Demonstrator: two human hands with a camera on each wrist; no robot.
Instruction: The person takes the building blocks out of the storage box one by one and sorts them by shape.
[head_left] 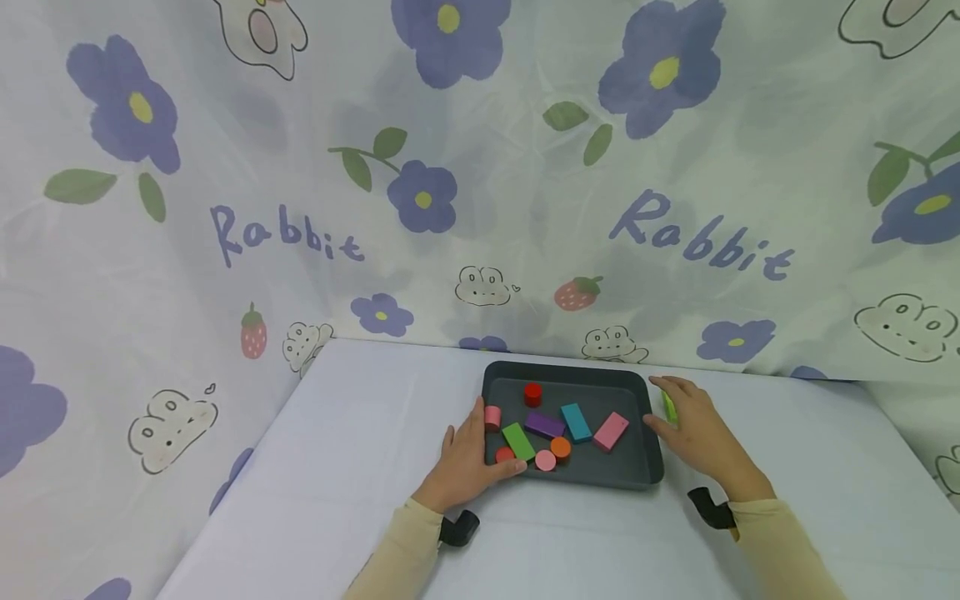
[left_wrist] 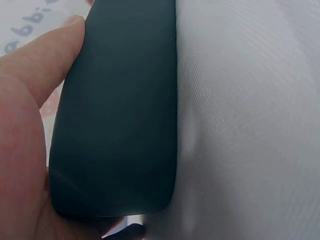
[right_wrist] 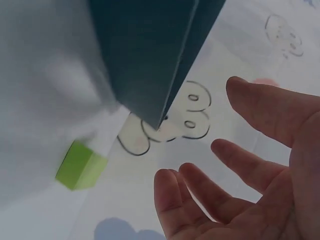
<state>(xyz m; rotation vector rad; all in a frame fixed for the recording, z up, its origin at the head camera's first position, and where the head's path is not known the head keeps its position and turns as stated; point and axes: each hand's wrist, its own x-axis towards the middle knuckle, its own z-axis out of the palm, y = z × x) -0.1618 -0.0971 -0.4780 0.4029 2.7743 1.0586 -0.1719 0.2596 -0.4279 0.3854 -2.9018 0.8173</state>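
A dark grey rectangular tray [head_left: 592, 385] lies on the white table with several small coloured blocks in it. My left hand [head_left: 472, 454] grips its near left corner, thumb along the front rim and fingers along the left side. The left wrist view shows the tray's outer wall [left_wrist: 115, 110] up against that hand. My right hand [head_left: 697, 429] is beside the tray's right side, its fingers spread and nothing between them. A light green block [right_wrist: 80, 165] lies on the table outside the tray, partly hidden behind the right hand in the head view.
Inside the tray are a purple block [head_left: 544, 425], a blue block [head_left: 577, 422], a pink block [head_left: 611, 432], a green block [head_left: 518, 442], a red cylinder [head_left: 532, 394] and several other round pieces. A patterned cloth [head_left: 510, 242] hangs behind the table [head_left: 375, 417].
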